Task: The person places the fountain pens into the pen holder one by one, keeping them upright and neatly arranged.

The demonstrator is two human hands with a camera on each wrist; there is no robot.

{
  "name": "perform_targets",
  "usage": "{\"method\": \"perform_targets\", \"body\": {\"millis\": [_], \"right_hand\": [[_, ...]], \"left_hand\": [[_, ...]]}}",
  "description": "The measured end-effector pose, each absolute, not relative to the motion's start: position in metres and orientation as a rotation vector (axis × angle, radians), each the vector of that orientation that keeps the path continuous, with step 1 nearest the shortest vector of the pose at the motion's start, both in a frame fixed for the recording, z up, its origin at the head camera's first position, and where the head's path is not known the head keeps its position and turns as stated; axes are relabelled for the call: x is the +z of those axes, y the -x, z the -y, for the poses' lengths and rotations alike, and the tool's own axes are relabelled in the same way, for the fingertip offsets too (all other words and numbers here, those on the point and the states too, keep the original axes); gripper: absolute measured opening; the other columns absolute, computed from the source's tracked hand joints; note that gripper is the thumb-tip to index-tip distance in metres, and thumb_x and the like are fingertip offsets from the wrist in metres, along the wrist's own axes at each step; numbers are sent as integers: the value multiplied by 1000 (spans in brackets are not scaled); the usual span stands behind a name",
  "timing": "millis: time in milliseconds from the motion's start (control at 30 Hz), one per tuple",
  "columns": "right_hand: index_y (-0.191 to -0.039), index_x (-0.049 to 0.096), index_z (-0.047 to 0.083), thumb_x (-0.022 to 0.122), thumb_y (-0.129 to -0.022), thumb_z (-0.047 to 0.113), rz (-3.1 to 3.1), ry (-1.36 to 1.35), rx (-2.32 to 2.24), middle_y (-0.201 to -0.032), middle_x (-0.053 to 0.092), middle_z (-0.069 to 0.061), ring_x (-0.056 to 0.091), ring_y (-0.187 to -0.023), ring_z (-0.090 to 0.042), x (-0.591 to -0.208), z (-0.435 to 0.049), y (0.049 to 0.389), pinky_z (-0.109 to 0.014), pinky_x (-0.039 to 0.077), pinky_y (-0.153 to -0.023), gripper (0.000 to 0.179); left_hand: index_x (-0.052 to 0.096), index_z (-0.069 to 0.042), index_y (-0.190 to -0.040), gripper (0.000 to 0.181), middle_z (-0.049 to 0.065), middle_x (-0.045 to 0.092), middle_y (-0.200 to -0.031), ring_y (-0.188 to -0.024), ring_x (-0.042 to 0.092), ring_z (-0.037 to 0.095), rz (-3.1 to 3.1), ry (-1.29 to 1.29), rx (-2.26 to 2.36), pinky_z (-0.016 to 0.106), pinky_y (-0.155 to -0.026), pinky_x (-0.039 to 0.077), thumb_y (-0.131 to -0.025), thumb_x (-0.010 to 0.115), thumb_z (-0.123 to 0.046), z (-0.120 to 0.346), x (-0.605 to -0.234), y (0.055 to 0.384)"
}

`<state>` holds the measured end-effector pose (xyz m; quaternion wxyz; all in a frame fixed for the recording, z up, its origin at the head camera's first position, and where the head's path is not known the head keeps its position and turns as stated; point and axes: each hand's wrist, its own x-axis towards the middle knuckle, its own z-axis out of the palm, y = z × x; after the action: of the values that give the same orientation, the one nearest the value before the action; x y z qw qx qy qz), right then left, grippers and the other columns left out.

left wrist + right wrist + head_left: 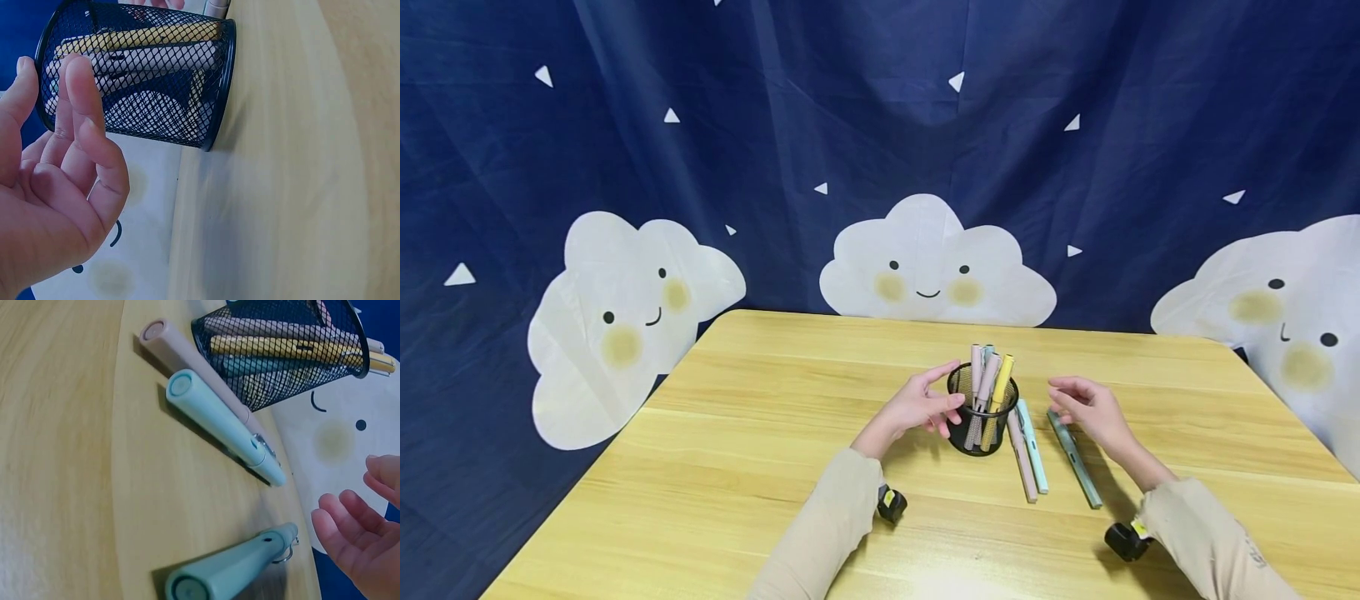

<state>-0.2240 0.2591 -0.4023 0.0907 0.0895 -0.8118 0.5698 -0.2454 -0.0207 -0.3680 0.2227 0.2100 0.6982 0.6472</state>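
A black mesh pen holder (983, 425) stands upright, with a yellow pen (1002, 382), light purple pens (987, 381) and a teal one inside. My left hand (922, 402) is at its left side, thumb and fingers spread loosely about the rim; in the left wrist view its fingers (81, 94) overlap the mesh. Right of the holder, my right hand (1092, 410) hovers beside the upper end of a dark green pen (1075, 462), fingers slightly bent with nothing between them. A pink pen (1021, 458) and a light turquoise pen (1033, 450) lie side by side between holder and green pen.
The wooden table (737, 417) carries everything. Behind it hangs a dark blue curtain (880, 100) printed with smiling white clouds. A small black wrist camera (892, 505) sits below the left sleeve, another black camera (1126, 542) by the right sleeve.
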Motion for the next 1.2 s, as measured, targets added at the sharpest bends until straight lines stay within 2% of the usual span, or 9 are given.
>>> {"method": "perform_targets", "body": {"millis": [200,567,867,1200], "right_hand": [[-112,46,-20,55,-89,9,2445,-262,1685,-87,62,-11,62,-68,-13,-402,-263,223,-29,52,-56,38],[-113,46,-20,53,-89,3,2534,-290,1625,-85,59,-23,58,-64,-11,-401,-267,222,-28,51,-51,34],[-118,44,-16,51,-89,3,2688,-283,1611,-70,54,-14,53,-55,-14,-400,-272,223,-28,48,-45,35],[-116,48,-12,57,-88,22,2781,-436,1536,-60,51,-7,51,-49,-14,-406,-282,224,-28,45,-38,45]], "left_hand": [[26,-12,-141,62,13,64,-71,-46,56,17,-1941,-577,1784,22,-44,39,-88,57,-11,21,-368,245],[25,-13,-142,63,11,64,-69,-46,56,17,-1919,-570,1793,22,-43,38,-88,57,-11,21,-368,245],[24,-13,-142,63,11,65,-69,-46,56,17,-1905,-581,1795,22,-42,38,-88,57,-11,21,-370,247],[24,-13,-142,63,11,64,-69,-46,56,17,-1900,-578,1798,22,-43,38,-88,57,-12,22,-369,246]]}}
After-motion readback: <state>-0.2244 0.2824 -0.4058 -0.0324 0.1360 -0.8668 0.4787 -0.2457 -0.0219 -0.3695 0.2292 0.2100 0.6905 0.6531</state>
